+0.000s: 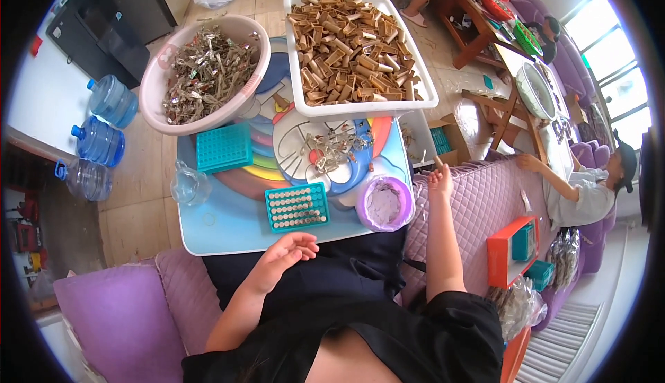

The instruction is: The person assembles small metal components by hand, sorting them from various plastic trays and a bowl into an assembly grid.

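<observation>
My right hand [439,183] is raised to the right of the table, pinching a small brown piece [437,162] between its fingertips. Just in front of the teal rack [298,230], my left hand [285,255] hovers with loosely bent fingers and nothing visible in it. Rows of small pale round-topped pieces [291,201] fill much of that rack. A purple-rimmed tub [409,211] with a pale lining stands at the table's near right corner. Beyond it lies a loose heap of small metallic strips [332,151]. What the tub contains is hard to make out.
The cartoon-printed table [208,230] also bears a white tray [374,110] piled with brown pieces, a pink basin [152,116] of tangled strips, another teal rack [223,147] and a clear container [190,183]. Water bottles [100,140] stand left. A co-worker [589,189] sits right.
</observation>
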A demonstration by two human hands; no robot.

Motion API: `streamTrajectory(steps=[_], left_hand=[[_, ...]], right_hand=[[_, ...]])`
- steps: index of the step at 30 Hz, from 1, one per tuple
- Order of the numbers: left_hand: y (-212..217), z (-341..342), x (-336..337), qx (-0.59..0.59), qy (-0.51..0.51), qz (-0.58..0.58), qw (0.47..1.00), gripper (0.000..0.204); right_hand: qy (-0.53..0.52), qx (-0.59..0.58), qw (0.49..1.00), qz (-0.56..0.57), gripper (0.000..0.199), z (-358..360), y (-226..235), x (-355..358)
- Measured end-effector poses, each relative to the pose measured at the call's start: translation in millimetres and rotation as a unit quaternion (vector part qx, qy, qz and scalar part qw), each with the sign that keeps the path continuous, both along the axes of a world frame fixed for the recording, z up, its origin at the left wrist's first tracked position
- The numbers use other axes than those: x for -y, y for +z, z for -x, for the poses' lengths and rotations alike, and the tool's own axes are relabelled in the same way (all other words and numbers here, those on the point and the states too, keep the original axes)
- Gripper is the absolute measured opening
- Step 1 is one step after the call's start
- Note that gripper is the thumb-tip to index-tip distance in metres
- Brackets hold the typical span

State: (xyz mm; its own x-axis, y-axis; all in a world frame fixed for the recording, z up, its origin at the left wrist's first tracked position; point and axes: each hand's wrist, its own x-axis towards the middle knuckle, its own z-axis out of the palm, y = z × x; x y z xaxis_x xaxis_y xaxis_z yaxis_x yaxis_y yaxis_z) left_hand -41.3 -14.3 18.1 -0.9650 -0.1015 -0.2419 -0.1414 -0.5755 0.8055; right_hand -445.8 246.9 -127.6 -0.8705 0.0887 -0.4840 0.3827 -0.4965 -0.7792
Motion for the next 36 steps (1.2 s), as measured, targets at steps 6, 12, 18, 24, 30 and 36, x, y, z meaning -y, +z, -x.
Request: streamTrajectory(steps=[6, 12, 18, 24, 30, 36], left_hand=[[-8.2, -1.3, 0.1, 0.054, 0.031, 0.017, 0.998, 0.033], [-16.1, 1.9, 6.7, 0.099, 0.119, 0.043, 0.987, 0.028], [-14.4, 4.0, -2.4, 0.031, 0.05, 0.159, 0.986, 0.028], [-1.7, -13.2, -3.7, 0.041, 0.08, 0.189, 0.978, 0.028], [-9.4, -20.6, -4.2, 0.035, 0.097, 0.171, 0.98, 0.029], [-4.0, -22.0, -8.8, 0.006, 0.074, 0.234, 0.969, 0.028]], right_hand=[[0.212, -0.089, 0.944, -0.236, 0.028, 38.8, -19.8, 20.3], [0.158, -0.4, 0.841, -0.329, 0.016, 77.2, 110.8, 86.9], [0.285, -0.469, 0.518, -0.656, 0.025, 43.0, 194.8, 186.2], [0.321, -0.435, 0.588, -0.602, 0.026, 49.6, 188.1, 185.6], [0.359, -0.372, 0.521, -0.68, 0.028, 46.0, 178.0, 190.8], [0.346, -0.409, 0.528, -0.659, 0.022, 56.2, 180.7, 179.8]])
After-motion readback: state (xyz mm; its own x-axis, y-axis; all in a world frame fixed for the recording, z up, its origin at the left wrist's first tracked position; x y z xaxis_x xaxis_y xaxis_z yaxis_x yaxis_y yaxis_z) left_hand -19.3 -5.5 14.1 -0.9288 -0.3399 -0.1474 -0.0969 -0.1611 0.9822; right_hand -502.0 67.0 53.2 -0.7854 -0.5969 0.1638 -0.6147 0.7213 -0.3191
